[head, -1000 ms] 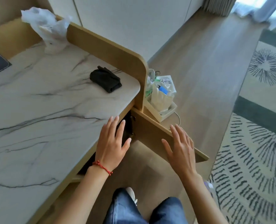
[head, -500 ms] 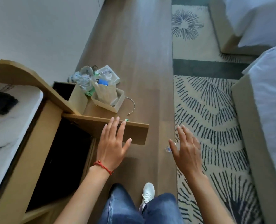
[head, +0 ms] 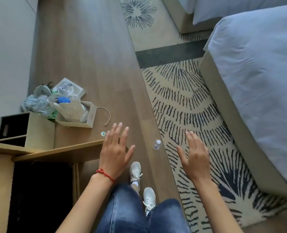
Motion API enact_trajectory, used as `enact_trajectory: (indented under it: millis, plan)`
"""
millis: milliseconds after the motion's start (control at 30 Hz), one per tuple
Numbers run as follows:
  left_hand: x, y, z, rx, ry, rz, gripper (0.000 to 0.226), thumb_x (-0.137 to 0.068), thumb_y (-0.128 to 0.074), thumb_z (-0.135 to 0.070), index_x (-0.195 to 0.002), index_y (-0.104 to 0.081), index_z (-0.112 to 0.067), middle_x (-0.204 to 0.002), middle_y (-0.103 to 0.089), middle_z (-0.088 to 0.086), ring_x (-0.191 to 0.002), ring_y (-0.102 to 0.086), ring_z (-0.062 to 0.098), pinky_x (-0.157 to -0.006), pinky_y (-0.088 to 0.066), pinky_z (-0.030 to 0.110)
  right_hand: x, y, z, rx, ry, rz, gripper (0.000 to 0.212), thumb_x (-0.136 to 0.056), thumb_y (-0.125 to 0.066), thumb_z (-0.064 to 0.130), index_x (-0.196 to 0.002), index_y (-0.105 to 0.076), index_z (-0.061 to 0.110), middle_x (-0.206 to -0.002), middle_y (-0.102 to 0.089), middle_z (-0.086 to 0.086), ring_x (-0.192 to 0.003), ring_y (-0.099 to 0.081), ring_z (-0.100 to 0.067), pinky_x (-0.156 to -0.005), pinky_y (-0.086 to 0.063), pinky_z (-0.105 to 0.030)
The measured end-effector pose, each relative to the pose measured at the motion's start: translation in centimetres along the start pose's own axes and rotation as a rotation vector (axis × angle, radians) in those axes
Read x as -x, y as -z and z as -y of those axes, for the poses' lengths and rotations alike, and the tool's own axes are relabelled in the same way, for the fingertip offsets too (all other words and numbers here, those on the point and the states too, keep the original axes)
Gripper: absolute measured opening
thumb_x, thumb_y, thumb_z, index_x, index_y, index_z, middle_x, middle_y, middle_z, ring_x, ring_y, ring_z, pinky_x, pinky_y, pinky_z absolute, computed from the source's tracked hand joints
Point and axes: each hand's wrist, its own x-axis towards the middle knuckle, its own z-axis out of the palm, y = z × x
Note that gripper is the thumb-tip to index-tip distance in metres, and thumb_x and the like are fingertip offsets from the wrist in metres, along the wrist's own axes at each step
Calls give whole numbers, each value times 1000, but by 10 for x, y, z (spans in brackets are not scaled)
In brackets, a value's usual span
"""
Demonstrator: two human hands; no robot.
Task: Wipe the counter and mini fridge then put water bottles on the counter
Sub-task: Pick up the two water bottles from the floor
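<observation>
Water bottle (head: 156, 144), small and clear with a white cap, was seen standing on the wooden floor (head: 95, 47) at the edge of the patterned rug (head: 186, 101), between the two hands and a little beyond them. The left hand (head: 115, 150) was held flat and released, fingers spread, palm down, with nothing grasped; a red string bracelet (head: 105, 175) was worn at its wrist. It was seen in front of the end of the open wooden door (head: 60, 152); whether it touched the door could not be told. The right hand (head: 194, 157) was likewise open and empty, hovering over the rug just right of the bottle.

Below the hands, blue jeans (head: 131, 212) and white sneakers (head: 136, 172) were visible. A dark open compartment (head: 41, 195) was seen under the door at lower left. Beyond the door, a small round green-and-white object (head: 103, 133) lay on the floor, near a cardboard box (head: 90, 115) stuffed with bags and wrappers. A bed with pale blue bedding (head: 257, 73) was seen at right.
</observation>
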Motion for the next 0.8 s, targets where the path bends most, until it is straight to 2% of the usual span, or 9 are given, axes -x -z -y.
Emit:
enact_trajectory:
  millis: [133, 333, 467, 800]
  plan:
    - [-40, -13, 7, 29, -68, 56, 56, -85, -38, -37, -125, -51, 1, -130, -52, 25, -125, -45, 40, -101, -36, 54, -20, -9, -1, 23, -56, 6, 54, -87, -61, 27, -133, -43, 6, -136, -50, -16, -127, -44, -29, -103, -23, -37]
    - [-104, -30, 33, 42, -112, 102, 57, -85, -38, -37, -125, -52, 0, -131, -51, 25, -124, -45, 40, -101, -38, 53, -60, -27, -2, -9, -130, 2, 55, -88, -59, 28, -135, -40, 9, -140, -46, -13, -131, -39, -24, -105, -23, -34]
    - [-137, -49, 37, 42, -157, 133, 57, -85, -37, -37, -126, -51, 0, -132, -50, 24, -126, -44, 40, -102, -36, 53, -78, -44, -14, 3, -164, 24, 54, -87, -61, 26, -134, -42, 7, -138, -47, -14, -129, -42, -27, -104, -23, -35]
    - [-178, -138, 12, 52, -180, 202, 56, -85, -38, -37, -125, -52, -1, -131, -52, 24, -125, -45, 40, -101, -36, 54, -108, -116, -76, -65, -171, 106, 56, -82, -67, 21, -131, -46, 4, -133, -52, -16, -124, -48, -29, -99, -35, -40]
